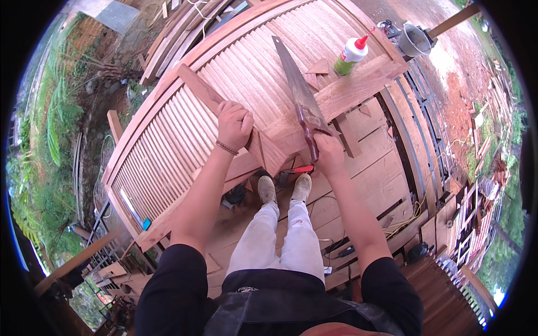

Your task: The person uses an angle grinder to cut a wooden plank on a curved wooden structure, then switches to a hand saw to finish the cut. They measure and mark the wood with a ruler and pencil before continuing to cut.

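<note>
My left hand [234, 124] is closed on a wooden rail [199, 88] that crosses a louvered wooden panel [151, 154]; the rail's near end [268, 154] has an angled shape. Gripped in my right hand [328, 151] is the dark handle of a handsaw [294, 84], whose blade lies over the slats, pointing away from me. Beyond the saw, a white and green bottle with a red nozzle [350, 59] stands on the panel's frame beside small wood offcuts [317, 67]. A red-handled tool [301, 169] sits just below the panel, near my shoes.
I stand on wooden planks [364, 185]. A grey bucket [414, 42] is at the upper right, stacked timber [171, 36] behind the panel. Yellow cord [412, 218] lies at the right. A post [78, 260] is at lower left, greenery [50, 123] at left.
</note>
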A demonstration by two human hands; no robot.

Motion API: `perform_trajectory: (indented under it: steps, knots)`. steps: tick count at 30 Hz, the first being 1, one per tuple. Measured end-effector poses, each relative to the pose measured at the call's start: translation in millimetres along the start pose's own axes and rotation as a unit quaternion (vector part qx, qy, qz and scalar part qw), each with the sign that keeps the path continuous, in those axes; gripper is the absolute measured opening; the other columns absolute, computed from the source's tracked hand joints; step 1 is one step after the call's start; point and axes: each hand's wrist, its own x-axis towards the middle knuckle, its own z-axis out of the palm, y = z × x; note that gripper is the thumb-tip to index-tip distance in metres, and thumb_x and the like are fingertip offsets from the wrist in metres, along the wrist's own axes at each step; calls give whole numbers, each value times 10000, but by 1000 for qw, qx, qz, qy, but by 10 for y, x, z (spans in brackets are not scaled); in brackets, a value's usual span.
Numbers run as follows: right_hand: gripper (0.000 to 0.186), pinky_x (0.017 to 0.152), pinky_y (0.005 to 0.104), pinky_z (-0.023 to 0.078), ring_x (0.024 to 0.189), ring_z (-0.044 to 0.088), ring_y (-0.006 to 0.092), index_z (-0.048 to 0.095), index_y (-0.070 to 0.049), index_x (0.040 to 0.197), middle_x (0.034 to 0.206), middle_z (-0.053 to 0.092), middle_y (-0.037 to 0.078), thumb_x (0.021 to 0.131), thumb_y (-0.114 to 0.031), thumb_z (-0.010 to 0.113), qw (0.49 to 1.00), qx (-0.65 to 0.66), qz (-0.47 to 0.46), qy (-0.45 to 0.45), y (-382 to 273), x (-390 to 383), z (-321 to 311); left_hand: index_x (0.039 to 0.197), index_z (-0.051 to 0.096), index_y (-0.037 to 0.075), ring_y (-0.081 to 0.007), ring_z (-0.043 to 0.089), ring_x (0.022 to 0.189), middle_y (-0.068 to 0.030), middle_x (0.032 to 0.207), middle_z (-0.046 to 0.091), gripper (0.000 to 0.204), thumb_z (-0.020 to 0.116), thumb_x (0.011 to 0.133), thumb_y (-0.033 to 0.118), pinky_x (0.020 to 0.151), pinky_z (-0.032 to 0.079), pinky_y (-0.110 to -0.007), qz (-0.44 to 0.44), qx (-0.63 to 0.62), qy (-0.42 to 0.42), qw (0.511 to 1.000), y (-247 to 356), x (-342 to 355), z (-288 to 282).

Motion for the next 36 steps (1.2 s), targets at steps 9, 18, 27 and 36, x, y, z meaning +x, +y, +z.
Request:
perform_trajectory:
  steps: [9, 18, 27, 36]
  knots:
    - [679, 1119, 505, 366, 1250, 519, 323, 520, -75, 1418, 1289, 563, 139, 759, -109, 680, 982, -112, -84, -129, 64, 34, 59, 647, 547, 15, -277, 554, 799, -99, 688, 554, 280, 533, 894, 146, 843, 419, -401, -101, -99, 118, 983, 534, -52, -772]
    - [447, 1036, 502, 449, 1152, 579, 384, 644, -24, 1242, 1207, 620, 170, 818, -122, 747, 987, 135, -74, -54, -887, 522, -524, 651, 467, 142, -178, 471, 694, -11, 655, 446, 338, 406, 979, 196, 889, 396, -363, -45, -542, 422, 725, 799, -300, -2043]
    - [818, 1179, 589, 308, 1430, 376, 427, 449, -84, 1472, 1494, 437, 196, 767, -237, 835, 914, 188, -356, -44, -2659, 1076, -1820, 636, 462, 168, -197, 487, 798, -8, 660, 446, 446, 304, 1040, 272, 962, 414, -401, 21, -757, 344, 555, 1784, -887, -2600]
    - [856, 888, 447, 511, 967, 618, 372, 517, -60, 1480, 1021, 584, 180, 657, 0, 741, 871, 177, -317, -333, -3116, 642, -1856, 959, 642, 32, -267, 592, 988, -104, 931, 647, 491, 324, 1086, 383, 1065, 486, -470, -25, -801, 382, 461, 2283, -1884, -2798]
